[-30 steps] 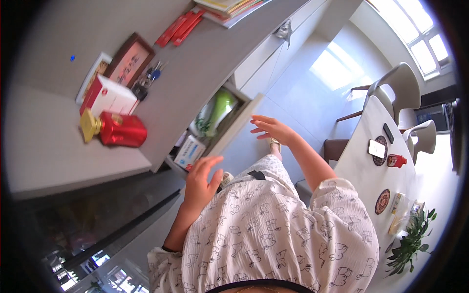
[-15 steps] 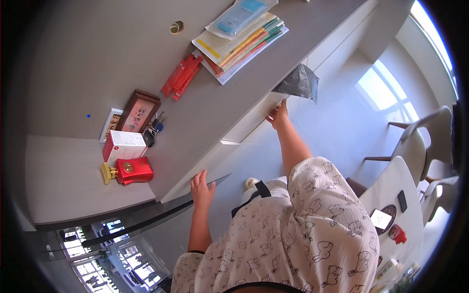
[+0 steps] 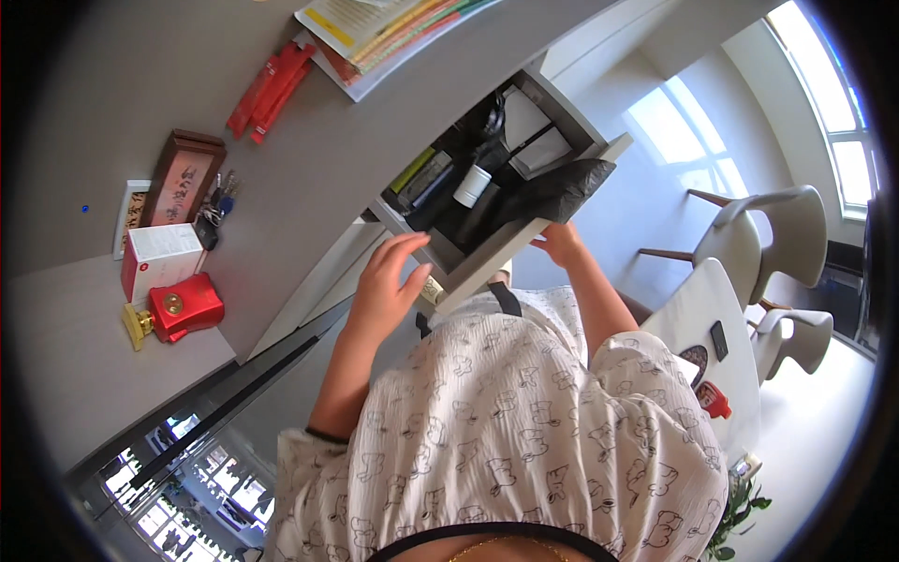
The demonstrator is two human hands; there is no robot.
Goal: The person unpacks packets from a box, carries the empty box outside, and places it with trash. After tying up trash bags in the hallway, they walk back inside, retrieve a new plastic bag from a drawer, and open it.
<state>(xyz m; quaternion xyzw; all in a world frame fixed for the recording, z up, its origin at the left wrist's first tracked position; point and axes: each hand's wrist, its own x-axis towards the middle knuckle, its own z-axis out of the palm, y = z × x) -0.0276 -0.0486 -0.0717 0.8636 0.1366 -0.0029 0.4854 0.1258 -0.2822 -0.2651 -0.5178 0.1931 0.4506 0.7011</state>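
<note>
A drawer (image 3: 496,260) stands pulled out from under the grey counter. My right hand (image 3: 562,245) grips its front panel from outside, and some of its fingertips are hidden. Fingers apart and holding nothing, my left hand (image 3: 389,281) hovers by the drawer's left front corner. Inside lies a white cylindrical container (image 3: 472,185) among dark items. Beside it are a green slim box (image 3: 412,171) and pale flat pieces (image 3: 538,140). A black plastic bag (image 3: 573,190) drapes over the right end of the front panel.
On the counter (image 3: 309,197) are a paper stack (image 3: 375,37), red packets (image 3: 269,92), keys (image 3: 221,201), a framed plaque (image 3: 183,183), a white-and-red box (image 3: 159,258) and a red bottle (image 3: 190,307). Chairs (image 3: 749,239) and a white table (image 3: 712,309) stand at right.
The drawer has come out toward me with my right hand at its front, so its contents now show. My left hand has moved up close to its left side. The view has shifted.
</note>
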